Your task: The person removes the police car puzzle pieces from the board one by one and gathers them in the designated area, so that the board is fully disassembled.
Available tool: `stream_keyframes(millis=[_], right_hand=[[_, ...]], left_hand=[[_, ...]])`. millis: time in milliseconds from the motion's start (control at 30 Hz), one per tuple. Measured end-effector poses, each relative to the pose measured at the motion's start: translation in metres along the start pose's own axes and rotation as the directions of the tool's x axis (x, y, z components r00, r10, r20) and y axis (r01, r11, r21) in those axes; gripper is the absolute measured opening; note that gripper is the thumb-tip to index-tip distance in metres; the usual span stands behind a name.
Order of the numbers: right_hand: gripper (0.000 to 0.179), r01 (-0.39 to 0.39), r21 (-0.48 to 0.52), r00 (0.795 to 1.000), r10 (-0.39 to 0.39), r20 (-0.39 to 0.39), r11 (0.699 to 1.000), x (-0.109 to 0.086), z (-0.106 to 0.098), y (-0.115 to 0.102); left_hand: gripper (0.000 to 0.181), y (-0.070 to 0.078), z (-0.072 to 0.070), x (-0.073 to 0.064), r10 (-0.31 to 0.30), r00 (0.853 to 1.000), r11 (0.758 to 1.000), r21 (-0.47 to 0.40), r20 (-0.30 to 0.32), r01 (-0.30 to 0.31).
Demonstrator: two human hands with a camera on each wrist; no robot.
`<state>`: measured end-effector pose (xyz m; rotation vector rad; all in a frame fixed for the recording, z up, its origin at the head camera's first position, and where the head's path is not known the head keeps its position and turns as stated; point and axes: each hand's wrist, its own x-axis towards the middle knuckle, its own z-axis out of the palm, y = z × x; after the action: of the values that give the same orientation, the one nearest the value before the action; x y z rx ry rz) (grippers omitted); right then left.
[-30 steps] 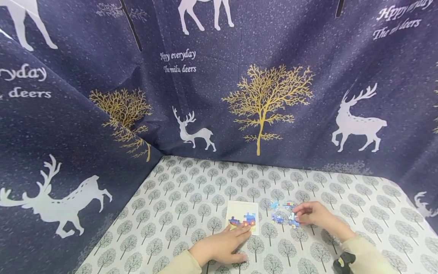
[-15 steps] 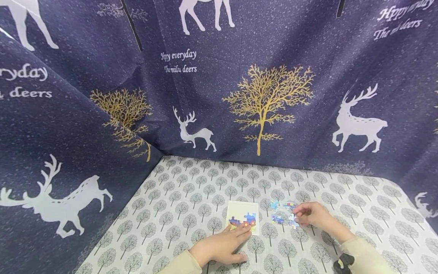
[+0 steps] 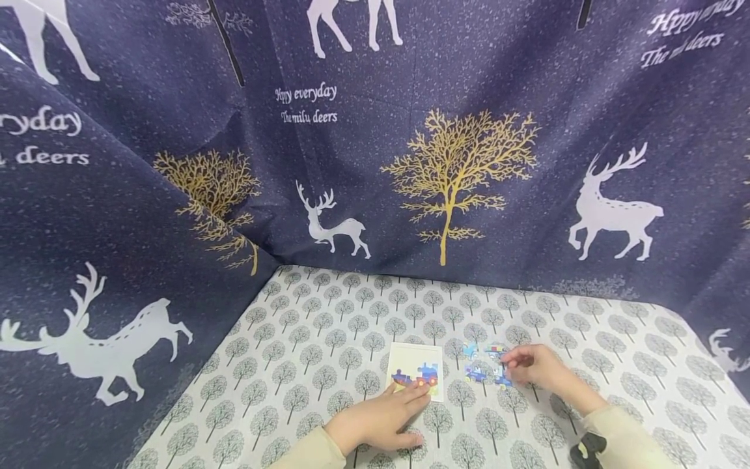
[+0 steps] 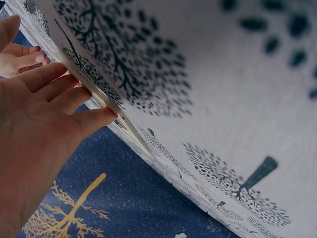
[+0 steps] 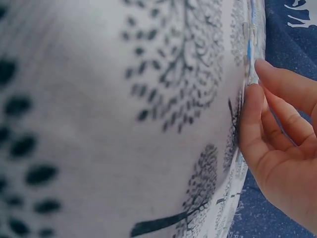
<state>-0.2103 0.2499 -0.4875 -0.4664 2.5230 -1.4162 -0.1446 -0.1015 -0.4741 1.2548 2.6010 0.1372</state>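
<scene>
A small pale jigsaw board (image 3: 405, 355) lies on the cloth in the head view, with blue and red puzzle pieces (image 3: 428, 372) set in its lower part. My left hand (image 3: 383, 417) is spread over the board's near edge, fingers extended and fingertips resting on it. To the right is a flat cluster of loose puzzle pieces (image 3: 476, 376), mostly blue and white. At its right side my right hand (image 3: 539, 366) has curled finger and thumb pinching the edge of a puzzle piece (image 3: 502, 375). In the right wrist view the right fingertips (image 5: 253, 96) are down at the cloth.
A white cloth (image 3: 305, 391) printed with grey trees covers the table. Behind and at the left hangs a dark blue curtain (image 3: 375, 156) with deer and golden trees. A black strap device (image 3: 588, 449) sits on the right wrist.
Both hands stay almost in place. The puzzle piece at the right fingertips looks slightly different in shade and outline; the board has not moved.
</scene>
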Motion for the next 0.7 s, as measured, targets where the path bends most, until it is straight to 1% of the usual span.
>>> stream_keyframes(millis=[167,233,300,333,467,533,600,700], right_hand=[[0.028,0.027,0.002,0.999,-0.026,-0.024,1.0,0.005,0.003,-0.006],[0.029,0.049,-0.018,0.998,-0.049,-0.034,0.999,0.009,0.007,-0.012],[0.029,0.083,-0.051,0.996,-0.085,-0.039,0.995,0.013,0.012,-0.017],[0.028,0.121,-0.063,0.992,-0.124,-0.039,0.991,0.016,0.015,-0.021],[0.026,0.226,-0.07,0.973,-0.228,-0.028,0.972,0.028,0.029,-0.03],[0.026,0.238,-0.052,0.971,-0.239,-0.015,0.97,0.034,0.037,-0.036],[0.027,0.22,-0.054,0.975,-0.22,0.003,0.974,0.04,0.044,-0.04],[0.028,0.212,-0.042,0.977,-0.21,0.041,0.976,0.049,0.056,-0.047]], left_hand=[[0.069,0.0,0.0,0.0,0.001,1.0,1.0,0.004,0.001,-0.001],[0.07,-0.001,0.0,0.0,-0.001,1.0,1.0,0.011,-0.001,0.001],[0.07,-0.001,0.0,-0.001,-0.005,1.0,1.0,0.012,-0.005,0.005],[0.07,-0.001,0.0,-0.001,-0.007,1.0,1.0,0.01,-0.006,0.007],[0.071,0.0,0.0,-0.001,-0.013,1.0,1.0,-0.001,-0.01,0.013],[0.071,0.0,0.0,-0.001,-0.014,1.0,1.0,-0.001,-0.011,0.014],[0.072,0.0,0.001,-0.001,-0.017,1.0,1.0,-0.003,-0.015,0.017],[0.071,0.0,0.001,0.0,-0.019,1.0,1.0,-0.001,-0.019,0.019]])
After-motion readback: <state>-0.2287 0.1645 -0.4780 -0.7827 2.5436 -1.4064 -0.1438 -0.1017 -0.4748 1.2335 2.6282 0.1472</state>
